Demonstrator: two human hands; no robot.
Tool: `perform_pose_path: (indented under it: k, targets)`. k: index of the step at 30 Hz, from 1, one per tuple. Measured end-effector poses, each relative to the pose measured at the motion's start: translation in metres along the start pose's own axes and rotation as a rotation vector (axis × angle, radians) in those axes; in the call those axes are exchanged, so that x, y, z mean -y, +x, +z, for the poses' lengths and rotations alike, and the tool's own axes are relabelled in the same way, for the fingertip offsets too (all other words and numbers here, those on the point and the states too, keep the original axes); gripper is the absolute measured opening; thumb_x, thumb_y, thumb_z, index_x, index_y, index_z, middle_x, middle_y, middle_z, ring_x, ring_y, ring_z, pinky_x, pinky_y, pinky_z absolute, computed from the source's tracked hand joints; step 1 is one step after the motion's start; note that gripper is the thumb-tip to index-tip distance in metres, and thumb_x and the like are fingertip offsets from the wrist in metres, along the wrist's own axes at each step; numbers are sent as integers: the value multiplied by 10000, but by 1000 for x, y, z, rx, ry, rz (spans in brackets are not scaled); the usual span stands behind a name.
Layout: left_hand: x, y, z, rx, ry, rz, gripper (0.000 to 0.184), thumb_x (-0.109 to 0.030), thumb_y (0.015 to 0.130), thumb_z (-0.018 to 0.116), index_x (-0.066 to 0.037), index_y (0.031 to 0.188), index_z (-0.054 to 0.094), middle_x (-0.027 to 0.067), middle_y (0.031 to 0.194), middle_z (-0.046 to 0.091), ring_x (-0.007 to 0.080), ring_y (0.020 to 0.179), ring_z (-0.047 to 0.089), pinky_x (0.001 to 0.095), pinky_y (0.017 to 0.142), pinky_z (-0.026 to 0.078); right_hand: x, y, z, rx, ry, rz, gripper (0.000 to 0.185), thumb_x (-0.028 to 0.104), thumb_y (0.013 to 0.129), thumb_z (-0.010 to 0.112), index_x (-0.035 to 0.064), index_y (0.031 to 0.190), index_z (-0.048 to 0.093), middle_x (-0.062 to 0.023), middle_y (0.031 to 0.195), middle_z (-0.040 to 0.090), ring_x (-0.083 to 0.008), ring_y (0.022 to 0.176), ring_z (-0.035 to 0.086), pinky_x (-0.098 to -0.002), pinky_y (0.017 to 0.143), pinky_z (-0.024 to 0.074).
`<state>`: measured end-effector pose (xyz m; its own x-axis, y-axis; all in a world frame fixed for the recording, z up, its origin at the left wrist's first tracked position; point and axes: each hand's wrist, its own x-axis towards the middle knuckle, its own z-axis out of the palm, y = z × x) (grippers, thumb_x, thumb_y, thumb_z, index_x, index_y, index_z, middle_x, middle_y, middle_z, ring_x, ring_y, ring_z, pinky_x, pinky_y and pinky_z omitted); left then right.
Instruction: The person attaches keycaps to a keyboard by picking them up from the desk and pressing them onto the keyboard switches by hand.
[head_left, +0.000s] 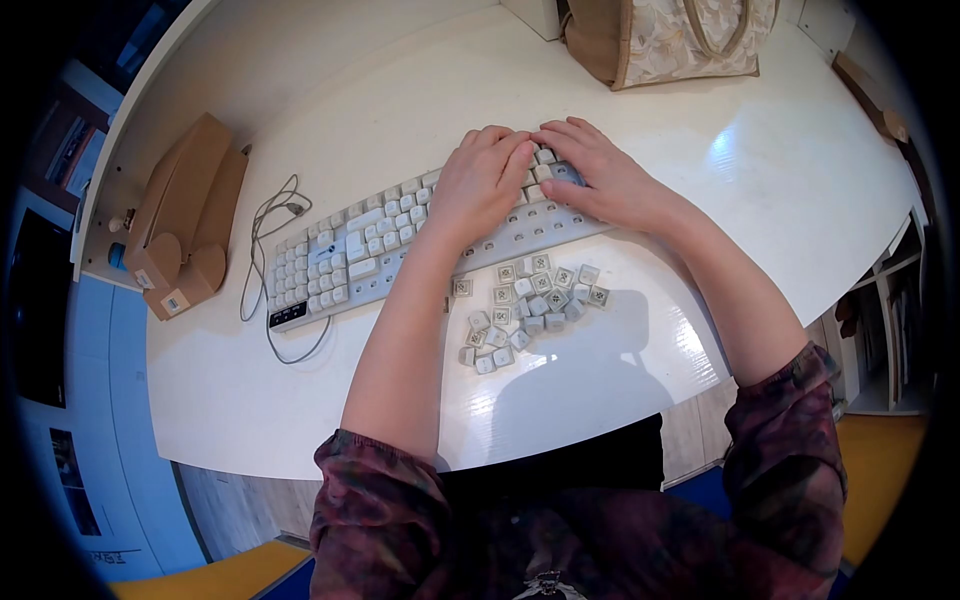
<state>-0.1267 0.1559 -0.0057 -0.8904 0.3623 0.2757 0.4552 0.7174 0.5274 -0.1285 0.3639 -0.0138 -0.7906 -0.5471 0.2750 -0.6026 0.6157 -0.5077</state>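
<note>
A white keyboard (385, 225) lies aslant on the white desk, with bare switch sockets along its near rows. My left hand (482, 180) rests over its upper right part, fingers bent together at the far edge; what they hold, if anything, is hidden. At the keyboard's right end my right hand (600, 178) lies with its thumb apart from the fingers, and its fingertips reach the far edge close to my left fingertips. Loose keycaps (540, 305) are scattered on the desk in front of the keyboard, some upside down.
A brown cardboard box (185, 215) stands at the desk's left side. Beside it a grey cable (255, 235) curls round the keyboard's left end. A beige patterned bag (680, 45) stands at the back. Shelves are below the desk at the right.
</note>
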Motion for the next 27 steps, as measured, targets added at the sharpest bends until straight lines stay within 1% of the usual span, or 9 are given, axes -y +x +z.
perform_pose_path:
  k: [4,7,10,13,16,19,23,26,27]
  targets:
    - [2,-1,-4,63,-2,12,482,-367,980,571,-37,1332,591,126,1332,573,290,1250,514,369,1047,423,7,1,-1,12,-24,20,613,342,921,569,23,1435,469,-181,1500,444,-414,1432,322,-449,1212,259]
    - [-1,-4,-12,111,-4,28,637,-393,880,682,-44,1393,541,144,1393,536,295,1321,474,366,1093,401,3,1,2,-28,-27,1,581,331,933,539,19,1420,483,-179,1480,464,-404,1418,343,-446,1210,261]
    - [3,-5,-12,102,7,73,755,-414,792,716,-34,1415,519,174,1404,541,315,1344,453,397,1118,382,-9,1,10,-93,13,-50,526,310,955,512,14,1389,513,-183,1435,506,-390,1385,385,-445,1198,276]
    - [1,-4,-13,67,20,125,731,-387,769,746,-23,1373,555,182,1338,600,327,1274,527,400,1073,429,-11,3,12,-143,32,-86,478,291,971,496,9,1354,544,-187,1386,547,-381,1352,422,-443,1184,294]
    - [-11,-4,-23,102,-35,52,695,-362,747,772,-21,1325,595,181,1215,674,334,1138,627,394,986,499,-9,5,13,-155,46,-78,467,297,971,505,0,1328,558,-190,1359,567,-381,1337,436,-439,1174,310]
    - [-11,-4,-24,83,-68,44,653,-347,729,787,-26,1276,632,171,1136,707,331,1024,679,387,913,540,-7,3,9,-135,35,-61,496,310,953,533,-1,1339,552,-191,1368,558,-377,1337,438,-437,1169,319]
    - [-9,-6,-20,37,-34,73,616,-326,722,786,-42,1252,651,165,1124,712,320,1004,690,382,889,552,-14,0,6,-65,30,-88,575,327,912,583,6,1385,525,-194,1418,518,-368,1359,424,-433,1172,317]
    - [-9,-6,-20,34,-31,71,592,-321,717,779,-41,1226,664,165,1111,715,319,992,694,385,881,555,-8,-1,-8,21,94,-89,597,316,876,627,23,1389,540,-199,1467,472,-352,1376,422,-420,1161,340]
    - [-10,-6,-20,35,-23,69,588,-321,715,778,-41,1220,668,163,1105,718,319,986,696,385,876,557,-5,-2,-13,30,124,-52,583,314,861,651,29,1363,566,-196,1455,486,-344,1364,439,-414,1150,356]
